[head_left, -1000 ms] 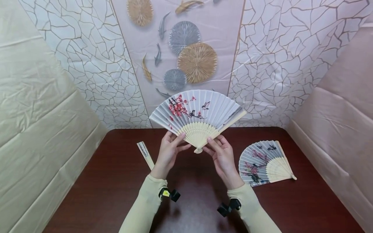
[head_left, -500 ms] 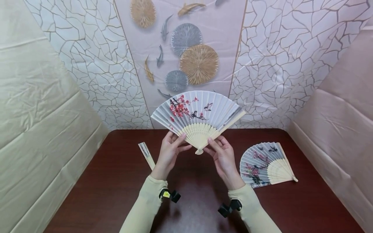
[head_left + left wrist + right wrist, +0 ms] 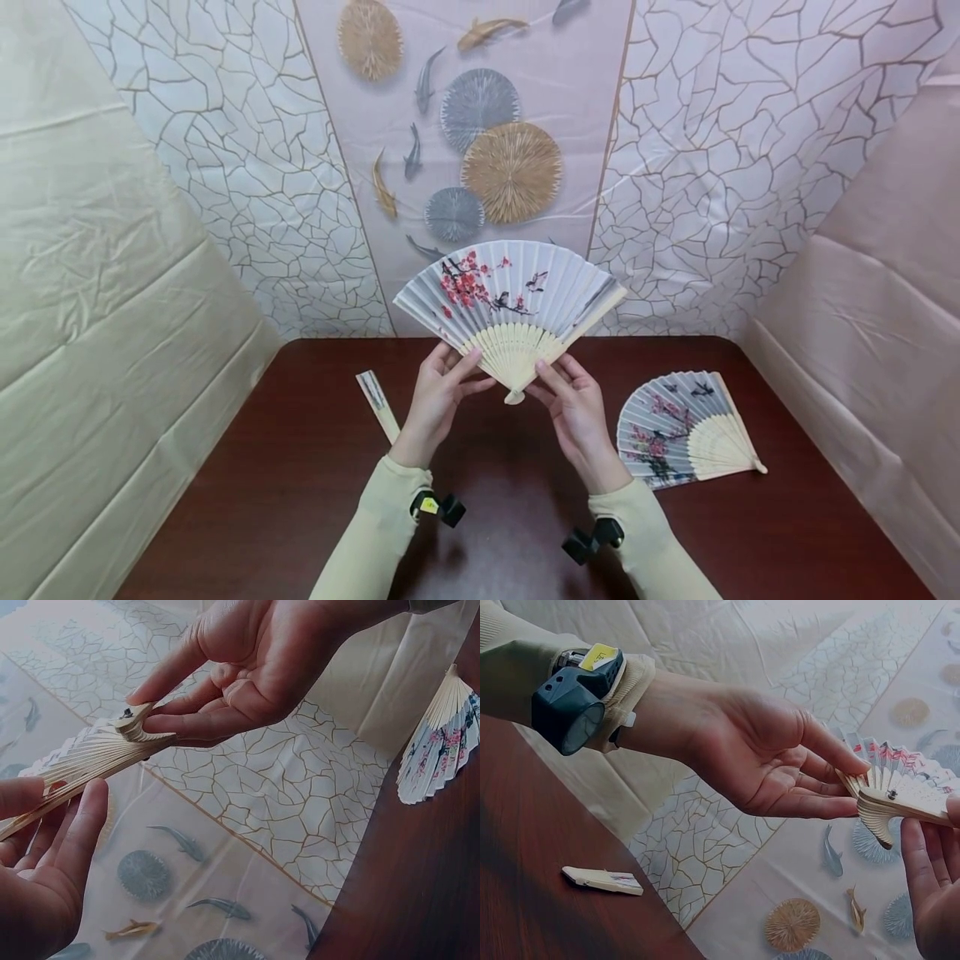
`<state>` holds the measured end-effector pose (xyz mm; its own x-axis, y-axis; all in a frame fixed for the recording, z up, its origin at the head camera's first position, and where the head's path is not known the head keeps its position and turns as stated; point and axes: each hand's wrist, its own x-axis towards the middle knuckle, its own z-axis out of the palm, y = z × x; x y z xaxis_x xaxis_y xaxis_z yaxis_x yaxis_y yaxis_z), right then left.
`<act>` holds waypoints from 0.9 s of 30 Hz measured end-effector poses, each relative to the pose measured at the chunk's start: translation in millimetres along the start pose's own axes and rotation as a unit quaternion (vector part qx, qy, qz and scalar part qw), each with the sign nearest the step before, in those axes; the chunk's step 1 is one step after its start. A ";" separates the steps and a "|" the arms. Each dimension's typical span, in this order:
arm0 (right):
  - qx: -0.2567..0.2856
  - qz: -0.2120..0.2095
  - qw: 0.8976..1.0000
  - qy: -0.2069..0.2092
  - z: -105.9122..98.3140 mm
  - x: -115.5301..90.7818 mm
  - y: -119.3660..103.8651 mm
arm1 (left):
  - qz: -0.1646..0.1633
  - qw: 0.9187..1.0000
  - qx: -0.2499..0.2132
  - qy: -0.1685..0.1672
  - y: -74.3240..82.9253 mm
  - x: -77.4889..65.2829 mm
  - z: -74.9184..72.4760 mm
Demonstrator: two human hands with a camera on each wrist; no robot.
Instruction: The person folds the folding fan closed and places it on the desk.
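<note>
Both hands hold a spread folding fan up above the table's far part. Its pale leaf carries red blossoms and small birds, and its ribs are light wood. The left hand pinches the left guard, thumb in front and fingers behind. Opposite it, the right hand pinches the right guard near the pivot. In the left wrist view the ribs appear almost edge-on between the hands. A second spread fan, grey with pink blossoms, lies to the right. Beyond the left wrist lies a folded fan, partly hidden by it.
The dark red-brown table has rounded far corners. A patterned cloth backdrop hangs behind it. Beige padded panels slope along both sides. A black wrist camera is strapped on each sleeve.
The view has shifted slightly, so the backdrop and table sit a little lower. Both hands keep their hold, and the fan stays spread at nearly the same place.
</note>
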<state>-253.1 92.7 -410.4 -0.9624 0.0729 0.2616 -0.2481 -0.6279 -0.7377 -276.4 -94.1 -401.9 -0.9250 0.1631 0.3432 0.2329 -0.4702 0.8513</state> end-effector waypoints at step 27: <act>-0.021 0.016 0.999 -0.025 -3.1 2.7 3.3 | -0.009 1.000 0.013 0.011 -3.8 1.3 -1.6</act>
<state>-256.8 93.2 -414.1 -0.9635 0.0134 0.2674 -0.2223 -0.5969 -0.7709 -279.0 -93.5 -405.3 -0.9350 0.1525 0.3202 0.2242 -0.4455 0.8668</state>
